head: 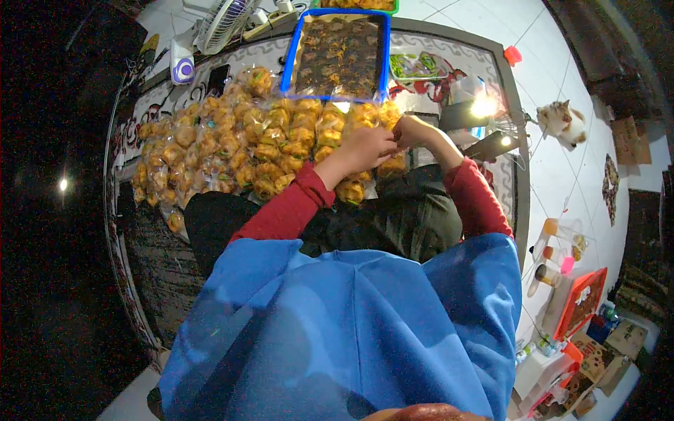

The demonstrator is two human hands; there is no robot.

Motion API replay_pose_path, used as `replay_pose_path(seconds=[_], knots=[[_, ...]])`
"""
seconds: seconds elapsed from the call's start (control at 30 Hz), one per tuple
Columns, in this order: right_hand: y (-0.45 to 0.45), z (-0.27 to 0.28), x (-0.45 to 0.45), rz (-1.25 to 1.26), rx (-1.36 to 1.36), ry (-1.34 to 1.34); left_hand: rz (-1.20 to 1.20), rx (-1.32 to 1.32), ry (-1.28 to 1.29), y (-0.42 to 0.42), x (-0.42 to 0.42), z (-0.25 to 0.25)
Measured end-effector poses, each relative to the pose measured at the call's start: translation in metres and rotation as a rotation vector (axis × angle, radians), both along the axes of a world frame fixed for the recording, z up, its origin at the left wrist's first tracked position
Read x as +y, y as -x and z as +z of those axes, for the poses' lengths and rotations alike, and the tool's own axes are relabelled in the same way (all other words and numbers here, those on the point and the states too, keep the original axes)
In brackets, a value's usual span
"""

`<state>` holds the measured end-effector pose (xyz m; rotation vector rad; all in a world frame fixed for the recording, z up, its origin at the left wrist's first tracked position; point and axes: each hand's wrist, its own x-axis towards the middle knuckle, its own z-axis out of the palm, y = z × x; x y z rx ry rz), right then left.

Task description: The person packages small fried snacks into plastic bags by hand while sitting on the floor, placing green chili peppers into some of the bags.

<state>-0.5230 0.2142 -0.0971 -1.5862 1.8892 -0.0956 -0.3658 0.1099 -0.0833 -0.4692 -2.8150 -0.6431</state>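
Note:
My left hand [368, 149] and my right hand [417, 132] meet in front of me, fingers bent and fingertips together. They hover over clear plastic bags of golden fried snacks [330, 126], which lie packed side by side in long rows. One bag of snacks [392, 165] shows just below my fingers, partly covered by them. Whatever sits between the fingertips is too small and too hidden to make out. Beyond the bags, a blue tray [288, 66] lined with paper holds dark contents with a few fried crumbs [336, 52].
Right of the tray sits a clear container of green chillies [418, 66]. A lit lamp [483, 107] stands near my right arm. At the far left are a fan [226, 26] and a phone [218, 79]. A cat [562, 122] is on the tiled floor, with jars [547, 274] nearer me.

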Motion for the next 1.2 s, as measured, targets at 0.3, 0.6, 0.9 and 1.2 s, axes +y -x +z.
replay_pose_path(seconds=[0.3,0.6,0.9,1.2], knots=[[0.003,-0.003,-0.003,0.224,0.079,-0.066,0.054,-0.072,-0.044,-0.004,0.003,-0.003],[0.055,0.010,0.008,-0.280,-0.364,0.267,0.268,-0.053,-0.188,0.029,-0.018,-0.006],[0.047,0.026,-0.012,-0.507,-0.384,0.385,0.230,0.005,0.051,0.074,-0.039,-0.042],[0.054,-0.001,-0.020,0.021,0.089,0.050,0.282,-0.179,-0.172,0.052,-0.011,-0.003]])
